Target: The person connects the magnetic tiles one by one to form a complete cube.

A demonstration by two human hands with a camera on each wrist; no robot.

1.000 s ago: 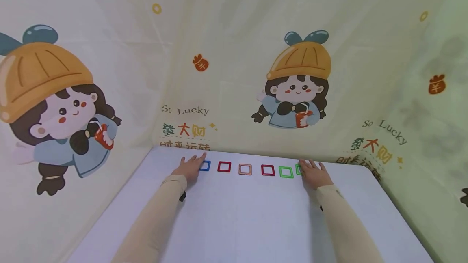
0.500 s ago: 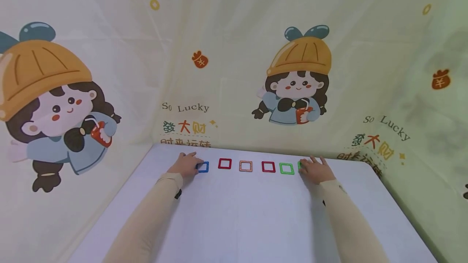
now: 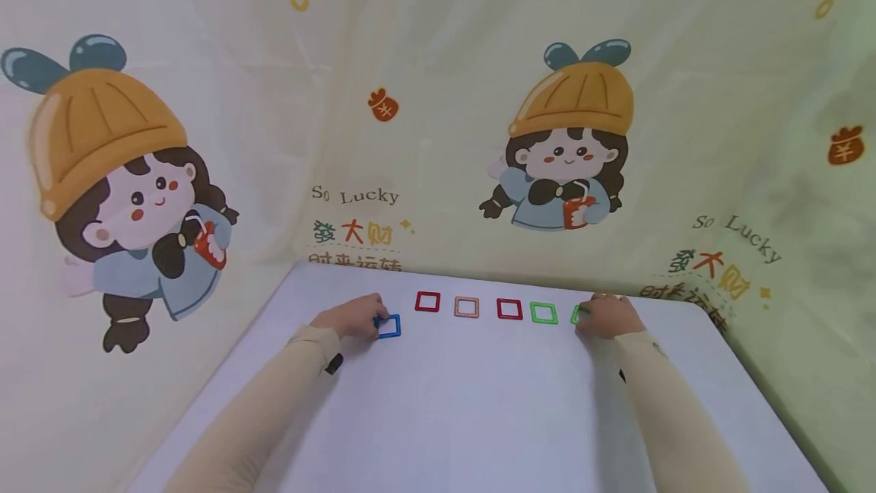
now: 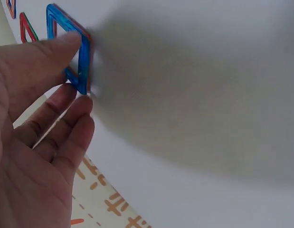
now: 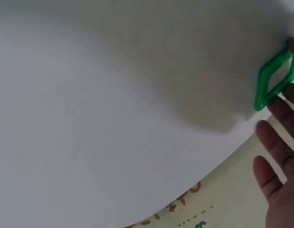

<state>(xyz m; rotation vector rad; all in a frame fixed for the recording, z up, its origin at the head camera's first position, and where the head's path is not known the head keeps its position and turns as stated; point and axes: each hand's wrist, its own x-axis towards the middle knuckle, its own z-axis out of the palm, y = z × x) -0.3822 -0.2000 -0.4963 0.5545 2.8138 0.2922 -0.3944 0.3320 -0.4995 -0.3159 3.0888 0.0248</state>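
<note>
On the white table (image 3: 479,409) my left hand (image 3: 372,318) pinches a blue square frame (image 3: 389,326), which sits nearer to me than the row. In the left wrist view the thumb and fingers (image 4: 78,111) grip the blue frame (image 4: 82,57) by one corner. At the right end of the row my right hand (image 3: 588,315) holds a green square frame (image 3: 578,315), mostly hidden by the hand. The right wrist view shows that green frame (image 5: 274,81) tilted off the table beside my fingertips (image 5: 279,107).
Between the hands a row lies near the table's far edge: a red frame (image 3: 427,301), an orange frame (image 3: 467,307), another red frame (image 3: 509,309) and a green frame (image 3: 544,313). A cartoon-print curtain (image 3: 438,135) hangs close behind and on both sides.
Both hands went from lying flat to curling on the end frames. The left hand has pulled the blue frame out of the row towards me. The right hand has tilted its green frame up.
</note>
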